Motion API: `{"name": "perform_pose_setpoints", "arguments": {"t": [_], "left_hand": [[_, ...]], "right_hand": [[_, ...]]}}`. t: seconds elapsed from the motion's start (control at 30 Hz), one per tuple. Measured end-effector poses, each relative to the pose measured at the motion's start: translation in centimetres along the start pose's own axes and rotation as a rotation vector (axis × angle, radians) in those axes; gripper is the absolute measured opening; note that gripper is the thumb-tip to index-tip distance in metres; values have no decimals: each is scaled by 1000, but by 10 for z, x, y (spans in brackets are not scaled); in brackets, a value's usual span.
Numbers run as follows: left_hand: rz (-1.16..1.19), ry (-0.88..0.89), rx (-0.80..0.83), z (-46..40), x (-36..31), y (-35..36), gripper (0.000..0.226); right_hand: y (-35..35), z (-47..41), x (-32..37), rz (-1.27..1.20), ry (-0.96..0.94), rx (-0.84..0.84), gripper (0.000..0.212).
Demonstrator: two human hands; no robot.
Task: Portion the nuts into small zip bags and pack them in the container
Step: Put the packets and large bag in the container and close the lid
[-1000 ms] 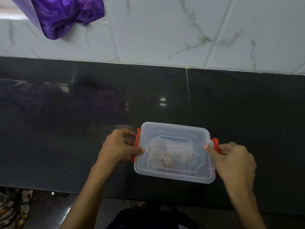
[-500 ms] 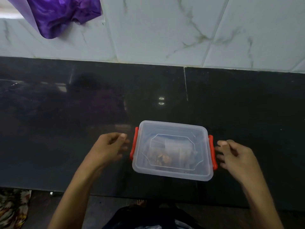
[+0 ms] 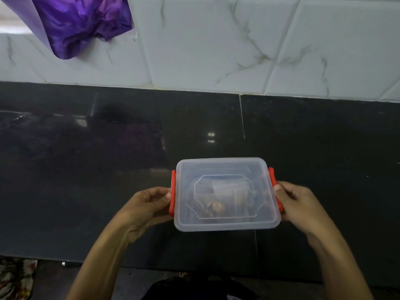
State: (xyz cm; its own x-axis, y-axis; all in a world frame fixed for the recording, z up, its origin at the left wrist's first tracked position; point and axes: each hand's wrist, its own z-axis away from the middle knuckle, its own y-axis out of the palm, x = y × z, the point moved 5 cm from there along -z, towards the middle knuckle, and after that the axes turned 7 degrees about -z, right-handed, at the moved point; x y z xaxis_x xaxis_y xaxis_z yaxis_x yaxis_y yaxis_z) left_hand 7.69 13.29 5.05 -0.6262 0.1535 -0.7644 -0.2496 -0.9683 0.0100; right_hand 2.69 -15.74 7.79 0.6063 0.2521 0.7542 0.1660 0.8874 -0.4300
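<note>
A clear plastic container with its lid on and red side clips stands on the black counter. Through the lid I see small zip bags of nuts, blurred. My left hand grips the container's left end, thumb against the left red clip. My right hand grips the right end, thumb on the right red clip. Whether the container is lifted off the counter cannot be told.
A white marble-tiled wall rises behind the counter. A purple cloth hangs at the upper left. The counter's front edge runs just below my forearms, with patterned fabric on the floor at the lower left.
Both hands had let go and drawn back from the container half a second ago. They have now closed in again and taken hold of its two ends.
</note>
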Motion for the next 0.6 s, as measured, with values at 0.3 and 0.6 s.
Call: {"name": "perform_pose_setpoints", "arguments": {"t": [0.3, 0.6], "left_hand": [[161, 83, 9, -12, -36, 2, 17], [302, 206, -204, -54, -54, 30, 30]], "right_hand": [[10, -79, 142, 86, -400, 37, 24], [85, -188, 238, 69, -607, 174, 24]]}}
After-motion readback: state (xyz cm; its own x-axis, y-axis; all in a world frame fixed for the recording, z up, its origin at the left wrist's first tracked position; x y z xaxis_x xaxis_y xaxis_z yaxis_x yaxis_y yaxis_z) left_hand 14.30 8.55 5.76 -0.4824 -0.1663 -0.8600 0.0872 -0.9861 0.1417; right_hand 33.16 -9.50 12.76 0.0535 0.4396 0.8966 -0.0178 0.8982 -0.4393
